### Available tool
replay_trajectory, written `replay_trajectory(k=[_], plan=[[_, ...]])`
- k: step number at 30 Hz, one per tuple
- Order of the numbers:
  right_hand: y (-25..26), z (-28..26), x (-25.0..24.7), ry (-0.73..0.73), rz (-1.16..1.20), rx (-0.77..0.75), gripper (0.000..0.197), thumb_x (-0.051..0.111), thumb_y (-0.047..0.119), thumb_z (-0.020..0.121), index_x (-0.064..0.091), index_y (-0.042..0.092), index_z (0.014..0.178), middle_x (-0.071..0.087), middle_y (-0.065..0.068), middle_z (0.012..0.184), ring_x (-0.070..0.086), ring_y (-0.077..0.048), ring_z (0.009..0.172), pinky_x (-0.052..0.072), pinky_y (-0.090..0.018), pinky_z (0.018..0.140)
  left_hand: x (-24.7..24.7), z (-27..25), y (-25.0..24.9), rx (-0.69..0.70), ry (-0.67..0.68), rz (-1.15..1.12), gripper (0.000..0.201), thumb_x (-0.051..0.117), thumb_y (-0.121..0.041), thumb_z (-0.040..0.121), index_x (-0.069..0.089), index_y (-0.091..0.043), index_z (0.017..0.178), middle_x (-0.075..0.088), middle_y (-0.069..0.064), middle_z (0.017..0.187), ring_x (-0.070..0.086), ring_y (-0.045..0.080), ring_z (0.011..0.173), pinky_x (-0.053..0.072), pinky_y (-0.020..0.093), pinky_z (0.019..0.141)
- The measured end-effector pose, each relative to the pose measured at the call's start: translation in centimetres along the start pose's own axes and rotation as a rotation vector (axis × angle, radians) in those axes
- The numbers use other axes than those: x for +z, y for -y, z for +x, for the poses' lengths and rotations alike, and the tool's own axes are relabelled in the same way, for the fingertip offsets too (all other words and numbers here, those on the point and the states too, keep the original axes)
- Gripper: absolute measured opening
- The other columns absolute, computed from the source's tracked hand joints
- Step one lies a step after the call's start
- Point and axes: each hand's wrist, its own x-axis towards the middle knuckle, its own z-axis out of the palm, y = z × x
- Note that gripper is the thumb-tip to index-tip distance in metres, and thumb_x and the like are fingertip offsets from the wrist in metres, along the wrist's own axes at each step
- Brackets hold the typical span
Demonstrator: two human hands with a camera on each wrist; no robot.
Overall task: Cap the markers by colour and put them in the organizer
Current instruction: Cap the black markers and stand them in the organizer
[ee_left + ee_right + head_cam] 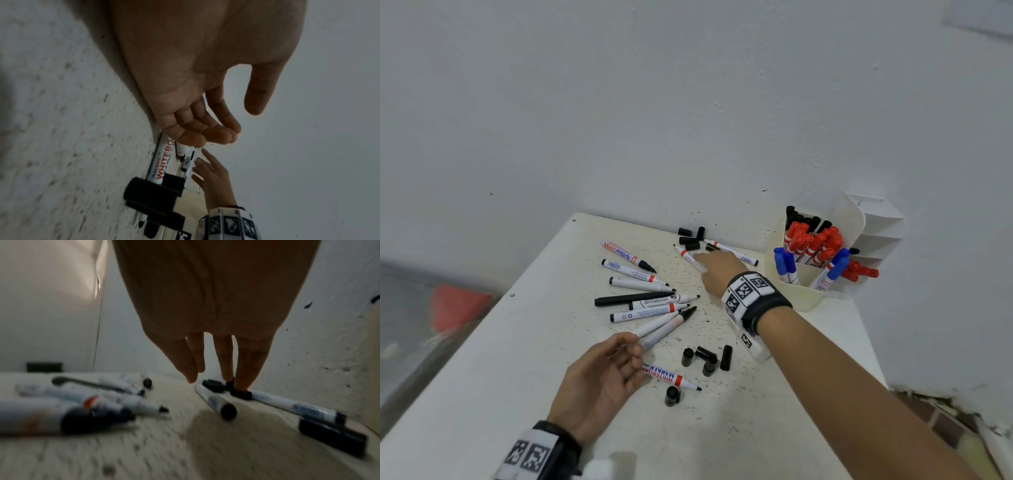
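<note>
Right hand (pixel 717 274) over black cap (pixel 711 247)

Bare forearms, a band on each wrist
Black wrist straps (pixel 767 308) carry white blocks printed with black square-patterned tags (pixel 744 289); no sleeves

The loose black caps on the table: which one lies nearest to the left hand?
The single cap lying alone by the tip of the WHITEBOARD MARKER pen, just right of the left hand. The other caps lie in clusters farther away.
</note>
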Motion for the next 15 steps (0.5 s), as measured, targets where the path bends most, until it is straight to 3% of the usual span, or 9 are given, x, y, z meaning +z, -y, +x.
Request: replay_trajectory(k=[2,6,10,13,15], plan=[[-0.1,0.4,1.1,0.067,-0.1,0.002,0.048,0.044,0.011,0.095,0.041,0.02,0.143,0.057,-0.012,0.128,0.052,-0.031,0.116,0.047,-0.035,0.088,0.1,0.0,0.0,0.004,-0.007,0.003,0.052,0.095,-0.023,0.049,0.07,-0.003,0.09,0.06,0.014,0.083,0.063,0.023,0.069,0.059,0.036,0.062],[-0.7,0.1,1.7,0.006,-0.064,0.029,0.033,0.048,0.008,0.094,0.052,0.014,0.126,0.058,-0.013,0.118,0.055,-0.03,0.105,0.048,-0.035,0.081,0.0,-0.1,0.0,0.012,-0.01,0.008,0.051,0.095,-0.023,0.05,0.071,-0.003,0.09,0.062,0.013,0.083,0.064,0.022,0.068,0.059,0.036,0.062],[-1.6,-1.8,1.2,0.028,0.135,0.068,0.03,0.053,0.008,0.091,0.046,0.018,0.118,0.058,-0.009,0.105,0.053,-0.021,0.078,0.038,-0.026,0.055,0.1,-0.3,0.0,0.013,-0.001,0.001,0.043,0.089,-0.025,0.057,0.071,-0.004,0.09,0.063,0.012,0.083,0.064,0.021,0.069,0.058,0.034,0.061],[-2.4,-4.5,0.6,-0.032,0.376,0.074,0.05,0.057,0.015,0.088,0.033,0.022,0.132,0.058,-0.007,0.091,0.055,-0.019,0.07,0.044,-0.031,0.06,0.9,-0.1,-0.6,0.034,0.033,0.095,0.049,0.092,-0.029,0.055,0.07,-0.005,0.09,0.058,0.01,0.08,0.058,0.019,0.065,0.056,0.03,0.058],[-2.9,-7.1,0.3,-0.09,0.508,0.105,0.048,0.054,0.018,0.089,0.033,0.022,0.133,0.056,-0.003,0.088,0.055,-0.017,0.069,0.044,-0.03,0.059,2.4,0.6,-1.6,0.069,0.062,0.247,0.053,0.093,-0.037,0.053,0.07,-0.006,0.09,0.055,0.008,0.078,0.053,0.016,0.062,0.051,0.026,0.055]])
